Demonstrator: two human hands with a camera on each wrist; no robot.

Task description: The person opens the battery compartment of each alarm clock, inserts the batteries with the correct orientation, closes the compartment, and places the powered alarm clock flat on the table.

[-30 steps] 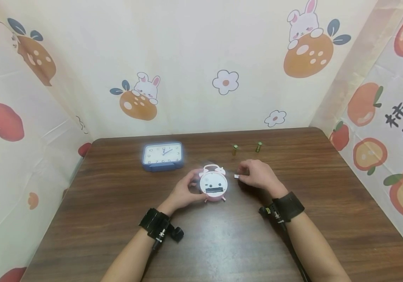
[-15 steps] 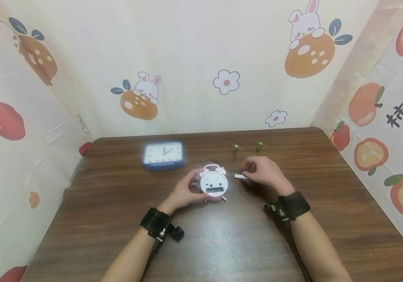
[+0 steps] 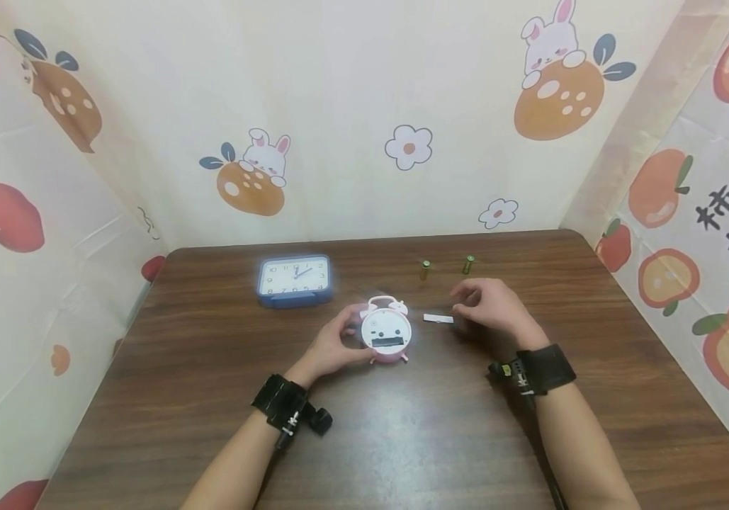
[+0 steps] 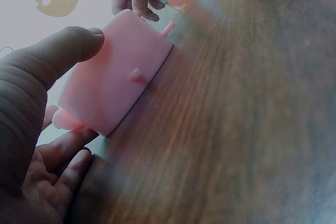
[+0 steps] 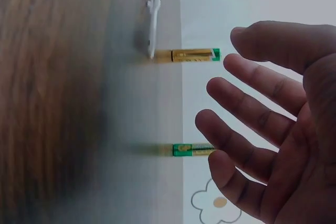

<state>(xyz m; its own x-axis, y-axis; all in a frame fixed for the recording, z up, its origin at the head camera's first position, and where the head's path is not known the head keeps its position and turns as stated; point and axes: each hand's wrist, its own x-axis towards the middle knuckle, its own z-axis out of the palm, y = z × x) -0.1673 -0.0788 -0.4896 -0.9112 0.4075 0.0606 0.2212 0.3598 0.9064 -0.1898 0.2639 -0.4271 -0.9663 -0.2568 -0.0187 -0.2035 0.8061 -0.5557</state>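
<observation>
Pink alarm clock [image 3: 387,333]: battery slot [image 3: 387,342] uncovered

Stage: preparation seems to be ending and loading seems to be pending; the next move is probably calling for the right hand to fetch a battery while the left is steadying.

1. Left hand [image 3: 332,345]: gripping the pink clock, thumb pressing its rim, fingers curling by a bell.
2. Pink clock: lying back-up, midway between the left and right edges of the worktop [image 3: 396,439], feet pointing toward the near edge; round, pink-sided, pale-backed, handle-topped. The slot is showing dark, apparently vacant, though too small to be certain.
3. White cover [image 3: 438,319]: lying just right of the clock.
4. Right hand [image 3: 492,309]: hovering beside the cover, holding nothing, fingers spreading loosely, thumb standing apart.
5. Blue desk clock [image 3: 295,282]: resting toward the far left corner.
6. Left battery [image 3: 425,270], right battery [image 3: 468,265]: standing upright near the far edge, right of centre.
</observation>
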